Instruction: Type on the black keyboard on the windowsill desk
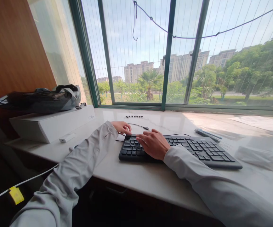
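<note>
Keyboard [197,149], one, right hand [154,144] flat on keys, left hand [122,127] loosely curled at its corner

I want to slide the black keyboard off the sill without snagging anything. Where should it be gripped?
Grip the keyboard at its bare right end, coming from the right: it lies flat, the right hand covers its left half, the left hand sits at its far left corner, and a cable runs behind.
</note>
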`<state>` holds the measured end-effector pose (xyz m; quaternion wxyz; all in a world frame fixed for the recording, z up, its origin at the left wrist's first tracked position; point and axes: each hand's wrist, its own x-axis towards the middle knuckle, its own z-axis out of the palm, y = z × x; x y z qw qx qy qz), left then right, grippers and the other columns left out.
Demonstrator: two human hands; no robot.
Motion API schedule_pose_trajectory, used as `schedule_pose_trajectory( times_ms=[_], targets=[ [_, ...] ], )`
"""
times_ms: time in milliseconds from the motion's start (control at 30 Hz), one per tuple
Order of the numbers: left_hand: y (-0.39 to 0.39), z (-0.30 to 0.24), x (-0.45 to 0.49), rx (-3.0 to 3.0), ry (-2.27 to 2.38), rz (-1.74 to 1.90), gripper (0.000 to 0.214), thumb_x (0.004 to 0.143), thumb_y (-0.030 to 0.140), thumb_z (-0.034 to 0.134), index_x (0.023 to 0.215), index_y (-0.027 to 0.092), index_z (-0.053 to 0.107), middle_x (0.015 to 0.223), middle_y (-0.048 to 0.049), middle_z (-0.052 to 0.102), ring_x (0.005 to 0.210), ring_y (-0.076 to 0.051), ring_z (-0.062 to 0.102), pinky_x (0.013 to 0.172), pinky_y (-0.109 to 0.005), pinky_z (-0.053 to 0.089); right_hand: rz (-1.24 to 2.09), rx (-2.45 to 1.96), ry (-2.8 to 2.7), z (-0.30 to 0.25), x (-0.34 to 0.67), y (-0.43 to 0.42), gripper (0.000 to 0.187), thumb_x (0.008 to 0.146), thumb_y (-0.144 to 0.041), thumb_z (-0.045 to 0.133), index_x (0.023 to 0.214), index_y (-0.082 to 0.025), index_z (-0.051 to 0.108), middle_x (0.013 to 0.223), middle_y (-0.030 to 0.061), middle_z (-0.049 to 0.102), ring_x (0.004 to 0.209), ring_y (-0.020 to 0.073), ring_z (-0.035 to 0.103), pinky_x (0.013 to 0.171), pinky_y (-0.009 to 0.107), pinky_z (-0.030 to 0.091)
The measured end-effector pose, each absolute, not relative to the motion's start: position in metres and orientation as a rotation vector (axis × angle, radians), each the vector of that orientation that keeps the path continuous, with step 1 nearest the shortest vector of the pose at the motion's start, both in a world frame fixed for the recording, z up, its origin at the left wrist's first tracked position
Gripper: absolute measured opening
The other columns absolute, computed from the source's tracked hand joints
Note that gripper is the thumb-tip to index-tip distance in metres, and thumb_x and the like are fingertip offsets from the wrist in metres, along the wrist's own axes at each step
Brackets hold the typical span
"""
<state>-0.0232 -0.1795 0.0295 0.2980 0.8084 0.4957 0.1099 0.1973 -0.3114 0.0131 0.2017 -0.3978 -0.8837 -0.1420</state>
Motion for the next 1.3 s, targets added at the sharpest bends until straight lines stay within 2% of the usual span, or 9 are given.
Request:
schedule_pose_trajectory(
  times_ms=[100, 233, 367, 667, 800, 1000, 1167, 1300],
  targets=[
    [-0.171, 0.025, -0.027, 2.126, 1.575, 0.287, 0.045, 0.061, 0.054, 0.069, 0.089, 0.019, 0.06, 0.057, 0.0035, 0.051, 0.049, -0.009, 0.045, 0.045, -0.021, 0.033, -0.463, -1.172, -2.441, 0.017, 0.202, -0.31, 0.046, 0.097, -0.039, 0.021, 0.104, -0.021, 0.063, 0.085, 0.0059, 0.067, 0.078, 0.0146, 0.059, 0.078, 0.031, 0.028],
    [-0.161, 0.014, -0.033, 2.245, 2.034, 0.486, 0.03, 0.069, 0.047, 0.062, 0.086, 0.022, 0.064, 0.071, -0.0005, 0.062, 0.069, -0.014, 0.058, 0.061, -0.023, 0.041, -0.504, -1.256, -2.466, 0.017, 0.204, -0.308, 0.047, 0.096, -0.038, 0.022, 0.09, -0.019, 0.065, 0.083, 0.0069, 0.068, 0.076, 0.0156, 0.061, 0.078, 0.032, 0.03],
    [-0.157, 0.008, -0.037, 2.242, 2.175, 0.529, 0.031, 0.073, 0.051, 0.056, 0.088, 0.026, 0.065, 0.088, -0.0021, 0.067, 0.085, -0.02, 0.06, 0.072, -0.028, 0.043, -0.526, -1.318, -2.475, 0.018, 0.206, -0.307, 0.049, 0.096, -0.04, 0.022, 0.085, -0.018, 0.064, 0.08, 0.0075, 0.069, 0.073, 0.017, 0.062, 0.075, 0.033, 0.033],
    [-0.141, 0.01, -0.032, 2.307, 2.328, 0.34, 0.04, 0.071, 0.06, 0.049, 0.094, 0.031, 0.067, 0.103, -0.0037, 0.067, 0.095, -0.027, 0.059, 0.078, -0.036, 0.045, -0.535, -1.387, -2.439, 0.018, 0.216, -0.304, 0.048, 0.094, -0.04, 0.024, 0.087, -0.017, 0.066, 0.079, 0.0105, 0.069, 0.074, 0.0199, 0.064, 0.072, 0.033, 0.038],
    [-0.108, 0.014, -0.028, 2.461, 2.349, 0.222, 0.039, 0.071, 0.055, 0.052, 0.095, 0.029, 0.067, 0.103, -0.0062, 0.067, 0.094, -0.026, 0.059, 0.082, -0.036, 0.043, -0.519, -1.372, -2.424, 0.016, 0.219, -0.303, 0.046, 0.094, -0.039, 0.028, 0.085, -0.017, 0.067, 0.075, 0.0102, 0.069, 0.072, 0.0199, 0.064, 0.072, 0.034, 0.039],
    [-0.056, 0.016, -0.019, 2.462, 2.38, 0.229, 0.033, 0.075, 0.044, 0.051, 0.1, 0.028, 0.066, 0.108, -0.0077, 0.065, 0.1, -0.028, 0.057, 0.086, -0.04, 0.041, -0.519, -1.357, -2.406, 0.014, 0.222, -0.301, 0.043, 0.093, -0.037, 0.03, 0.082, -0.017, 0.067, 0.073, 0.0099, 0.068, 0.07, 0.0199, 0.064, 0.073, 0.035, 0.039],
    [-0.025, 0.006, -0.007, 2.192, 2.54, 0.286, 0.053, 0.07, 0.056, 0.055, 0.102, 0.014, 0.064, 0.11, -0.0177, 0.062, 0.102, -0.033, 0.055, 0.081, -0.041, 0.044, -0.509, -1.404, -2.405, 0.015, 0.226, -0.301, 0.042, 0.093, -0.037, 0.031, 0.083, -0.017, 0.067, 0.074, 0.0091, 0.069, 0.07, 0.0187, 0.064, 0.075, 0.035, 0.039],
    [-0.016, -0.002, 0.003, 2.037, 2.599, 0.389, 0.063, 0.067, 0.062, 0.058, 0.101, 0.008, 0.06, 0.109, -0.0186, 0.059, 0.101, -0.033, 0.054, 0.076, -0.037, 0.045, -0.51, -1.404, -2.395, 0.015, 0.228, -0.299, 0.039, 0.092, -0.037, 0.033, 0.081, -0.018, 0.066, 0.073, 0.0077, 0.068, 0.069, 0.0175, 0.063, 0.076, 0.035, 0.039]
  ],
)
